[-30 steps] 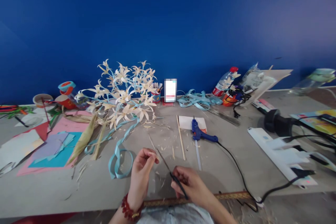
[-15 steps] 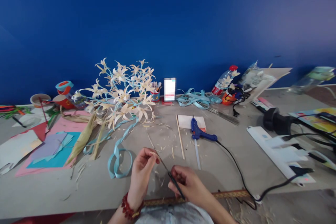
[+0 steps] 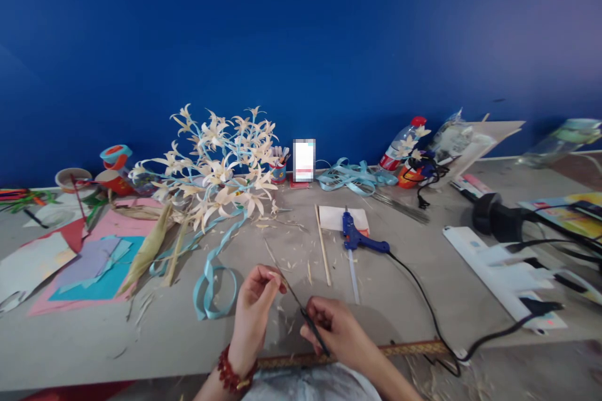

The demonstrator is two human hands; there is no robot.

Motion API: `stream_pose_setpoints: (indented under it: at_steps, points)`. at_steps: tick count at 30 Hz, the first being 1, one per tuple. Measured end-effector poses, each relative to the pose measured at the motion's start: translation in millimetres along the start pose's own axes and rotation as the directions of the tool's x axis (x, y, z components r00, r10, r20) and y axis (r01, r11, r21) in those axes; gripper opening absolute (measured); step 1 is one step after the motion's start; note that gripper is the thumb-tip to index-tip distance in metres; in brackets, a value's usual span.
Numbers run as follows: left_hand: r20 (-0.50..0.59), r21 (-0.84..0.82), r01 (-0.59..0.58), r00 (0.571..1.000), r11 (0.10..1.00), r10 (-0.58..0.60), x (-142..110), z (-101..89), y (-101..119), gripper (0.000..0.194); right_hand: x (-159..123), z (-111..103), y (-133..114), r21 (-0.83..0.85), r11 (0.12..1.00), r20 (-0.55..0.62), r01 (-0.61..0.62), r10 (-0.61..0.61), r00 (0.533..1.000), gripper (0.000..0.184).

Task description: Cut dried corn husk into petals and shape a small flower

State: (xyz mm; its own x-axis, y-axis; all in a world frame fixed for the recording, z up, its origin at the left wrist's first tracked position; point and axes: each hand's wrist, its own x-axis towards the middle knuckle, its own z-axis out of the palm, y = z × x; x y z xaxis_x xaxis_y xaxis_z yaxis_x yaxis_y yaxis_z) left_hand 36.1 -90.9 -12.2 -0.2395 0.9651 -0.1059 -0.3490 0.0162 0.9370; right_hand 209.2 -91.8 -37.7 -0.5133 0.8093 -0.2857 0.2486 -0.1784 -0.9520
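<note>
Blue wall (image 3: 301,44) fills our background, then the grey table (image 3: 164,338). Biggest thing on it is our bunch of pale flowers (image 3: 226,169) on light-blue stems, set back to the left, probably so elbows don't catch the petals. White power strip (image 3: 491,272) is way off right, likely to leave the middle free of plugs. Our left hand (image 3: 258,294) and right hand (image 3: 332,322) sit low at the front edge, close in, we'd guess for a better look at fine stuff. Blue glue gun (image 3: 353,238) lies beyond the right one, cord trailing rightward. The black-handled scissors (image 3: 308,318) are gripped in our right, blades slanting up-left past the other fingertips. Tiniest: a pale sliver (image 3: 273,274), seemingly pinched in our left beside those blades; too small to say more.
</note>
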Motion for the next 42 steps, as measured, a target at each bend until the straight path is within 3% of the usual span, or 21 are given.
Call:
stream_pose_setpoints:
  at_steps: [11,17,23,30,37,42]
  points:
    - [0.005,-0.002,0.016,1.000,1.000,-0.016,-0.6,-2.4,0.2,0.019,0.9,-4.0,0.2,-0.098,0.995,-0.028,0.019,-0.022,0.999,0.038]
    - [-0.004,-0.004,0.024,1.000,1.000,-0.024,-1.9,-0.1,1.5,0.019,5.3,-1.7,-10.1,0.152,0.988,-0.183,0.036,-0.008,0.983,0.036]
    - [0.020,-0.004,-0.008,1.000,1.000,0.008,-6.2,2.9,-4.7,0.017,20.4,10.9,-29.6,0.371,0.899,-0.315,0.232,-0.113,0.942,0.031]
    - [0.073,0.096,0.036,0.996,0.995,-0.044,-7.5,-4.7,-3.0,0.011,29.8,7.3,-38.2,0.273,0.918,-0.365,0.288,-0.178,0.914,0.021]
    - [0.248,0.288,0.021,0.964,0.957,-0.095,-5.1,-8.5,0.4,0.013,33.1,-2.7,-42.4,0.162,0.960,-0.339,0.228,-0.163,0.927,0.023]
    - [0.209,0.232,0.088,0.968,0.969,-0.138,-5.4,-5.3,1.7,0.018,26.6,-5.0,-37.6,0.144,0.963,-0.328,0.229,-0.171,0.929,0.025]
